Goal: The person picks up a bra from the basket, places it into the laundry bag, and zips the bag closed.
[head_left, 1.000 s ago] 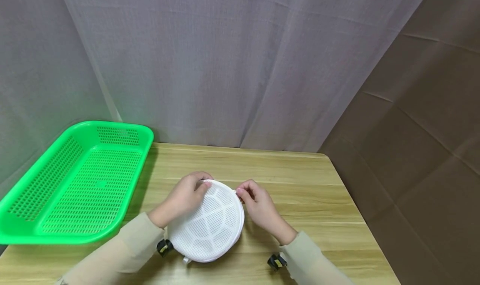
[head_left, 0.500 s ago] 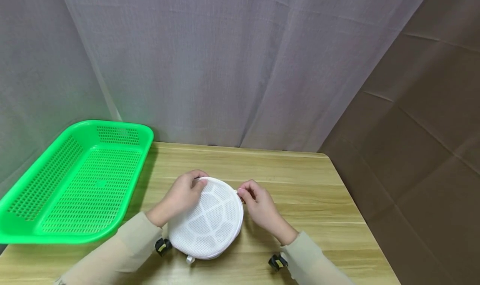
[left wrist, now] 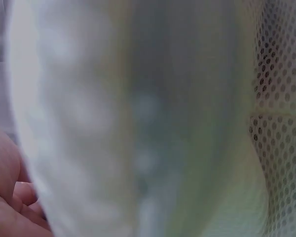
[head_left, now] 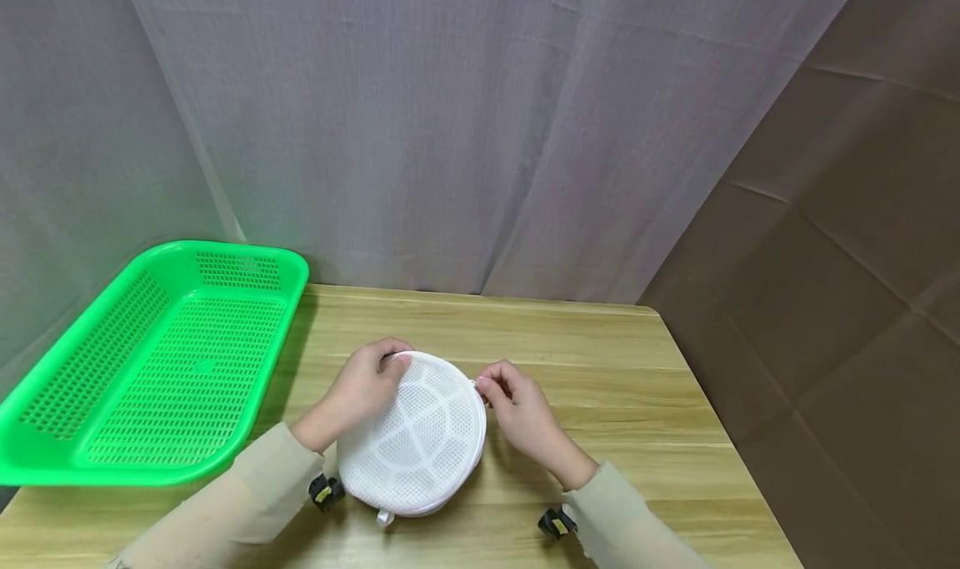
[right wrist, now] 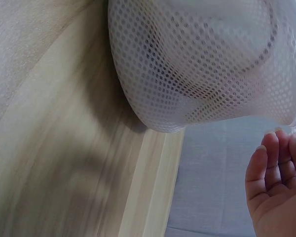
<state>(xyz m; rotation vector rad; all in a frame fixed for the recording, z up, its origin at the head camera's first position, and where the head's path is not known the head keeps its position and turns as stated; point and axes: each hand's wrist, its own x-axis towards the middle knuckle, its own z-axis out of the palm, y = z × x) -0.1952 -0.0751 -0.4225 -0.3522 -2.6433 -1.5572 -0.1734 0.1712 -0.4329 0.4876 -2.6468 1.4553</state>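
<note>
A round white mesh laundry bag (head_left: 420, 436) is held tilted over the table, its ribbed lid facing up and a small white tab (head_left: 385, 518) at its lower edge. My left hand (head_left: 369, 390) grips the bag's upper left rim, thumb on top. At the right rim, my right hand (head_left: 517, 402) pinches a small piece at the edge, too small to make out, perhaps a zipper pull. In the right wrist view the bag's mesh side (right wrist: 202, 64) bulges above the right hand (right wrist: 278, 182). Blurred white fabric (left wrist: 89, 123) fills most of the left wrist view.
A green plastic basket (head_left: 281, 348) with slotted walls stands on the left of the wooden table (head_left: 600, 369). Behind the table hangs a grey curtain (head_left: 420, 136), and a brown cloth wall (head_left: 840, 261) borders the right side.
My left hand and the bag have shifted slightly up and left, and the bag has turned a little, its lower tab moving right. My right hand keeps its pinch, almost still.
</note>
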